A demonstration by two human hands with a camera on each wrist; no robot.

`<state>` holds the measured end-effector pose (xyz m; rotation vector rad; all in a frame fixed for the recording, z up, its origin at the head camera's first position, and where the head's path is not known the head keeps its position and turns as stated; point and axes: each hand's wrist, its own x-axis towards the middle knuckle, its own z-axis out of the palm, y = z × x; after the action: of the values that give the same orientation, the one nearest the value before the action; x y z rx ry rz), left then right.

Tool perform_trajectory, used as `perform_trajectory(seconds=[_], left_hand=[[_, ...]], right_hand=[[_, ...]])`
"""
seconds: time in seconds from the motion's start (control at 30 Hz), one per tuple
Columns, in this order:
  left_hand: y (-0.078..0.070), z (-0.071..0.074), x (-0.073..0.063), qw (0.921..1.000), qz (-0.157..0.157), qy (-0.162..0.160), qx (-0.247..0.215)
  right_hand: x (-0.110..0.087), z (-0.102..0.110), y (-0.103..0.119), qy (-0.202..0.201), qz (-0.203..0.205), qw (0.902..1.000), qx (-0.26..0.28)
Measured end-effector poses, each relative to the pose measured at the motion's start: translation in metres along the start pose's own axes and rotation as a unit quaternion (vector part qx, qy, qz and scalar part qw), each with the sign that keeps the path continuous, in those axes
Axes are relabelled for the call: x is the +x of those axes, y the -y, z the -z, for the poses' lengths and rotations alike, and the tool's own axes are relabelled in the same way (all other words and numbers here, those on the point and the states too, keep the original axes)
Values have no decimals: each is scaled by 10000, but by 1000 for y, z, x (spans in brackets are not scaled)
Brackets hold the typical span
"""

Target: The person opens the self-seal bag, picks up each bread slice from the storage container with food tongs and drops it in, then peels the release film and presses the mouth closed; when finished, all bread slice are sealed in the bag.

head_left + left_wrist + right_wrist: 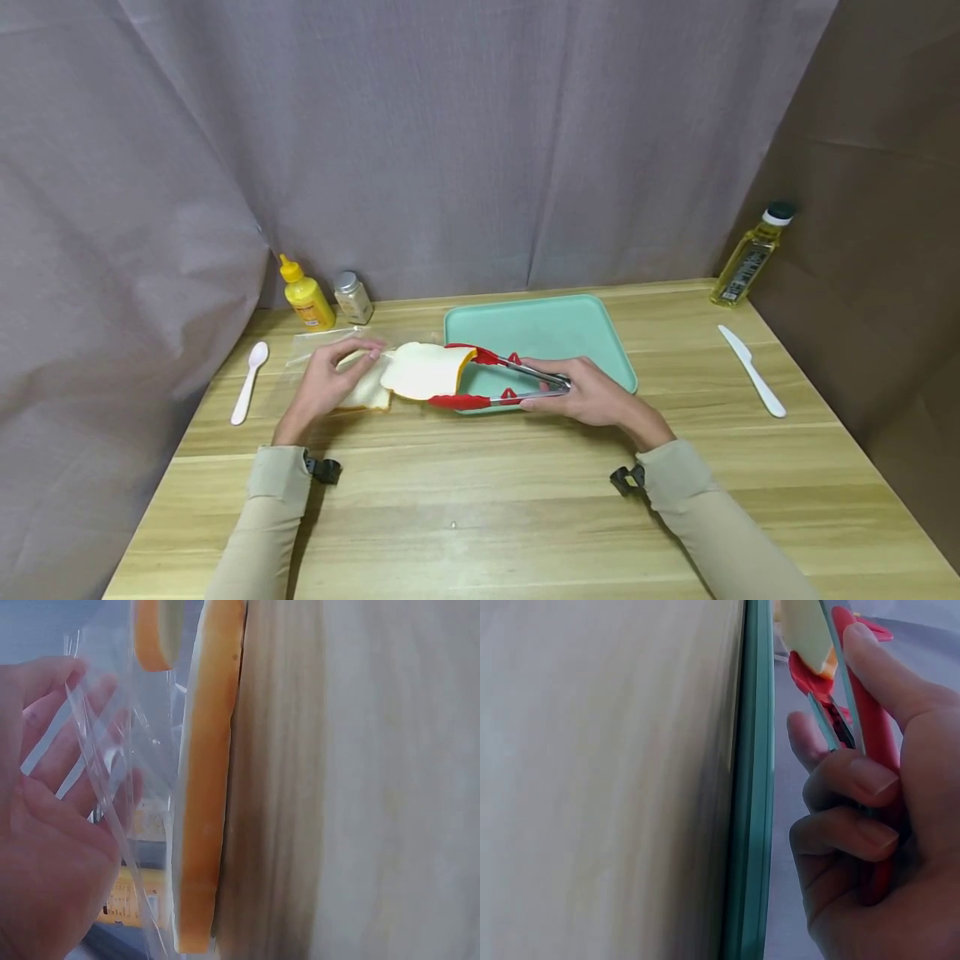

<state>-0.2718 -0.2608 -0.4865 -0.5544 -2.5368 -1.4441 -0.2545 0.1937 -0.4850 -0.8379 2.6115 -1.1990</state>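
Observation:
My right hand [581,390] curls round the handles of metal tongs [536,371] with red tips. Between the tips sits a slice of bread [423,371], raised over the left edge of a mint-green tray [540,325]. On the left, my left hand [333,379] pinches the edge of a clear plastic bag [112,772], thumb and index finger meeting at the film, with other fingers seen through it. Below that hand a second bread slice [367,393] lies flat, partly hidden by it; its orange crust shows large in the left wrist view.
A yellow squeeze bottle [309,302] and a shaker jar [353,298] stand at the back left, with a white spoon [250,383] nearer. To the right are an oil bottle [746,262] and a white knife [752,372]. Grey cloth [450,150] hangs behind the wooden table [465,500].

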Motion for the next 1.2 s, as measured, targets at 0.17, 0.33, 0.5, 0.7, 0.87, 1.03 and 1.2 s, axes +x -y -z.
perform_trajectory(seconds=[0.17,0.33,0.5,0.7,0.87,1.03,1.2], left_hand=[[1,-1,0,9999,-60,97,54],[2,1,-1,9998,-130,150,56],[0,2,-2,9997,-233,86,-65],[-4,3,-1,9992,-206,43,-327],[-7,3,-1,9990,-148,56,-414],[-8,2,0,9990,-141,6,-417],[-10,2,0,9990,-128,-9,-434]], right_hand=[[3,-3,0,-19,97,9999,-90],[9,-7,2,-56,86,9999,-138],[16,-11,3,-54,99,9999,-90],[27,-18,7,39,139,9998,-100],[34,-23,11,60,120,9997,-205],[40,-28,16,63,243,9996,-158],[46,-34,21,3,355,9993,-138]])
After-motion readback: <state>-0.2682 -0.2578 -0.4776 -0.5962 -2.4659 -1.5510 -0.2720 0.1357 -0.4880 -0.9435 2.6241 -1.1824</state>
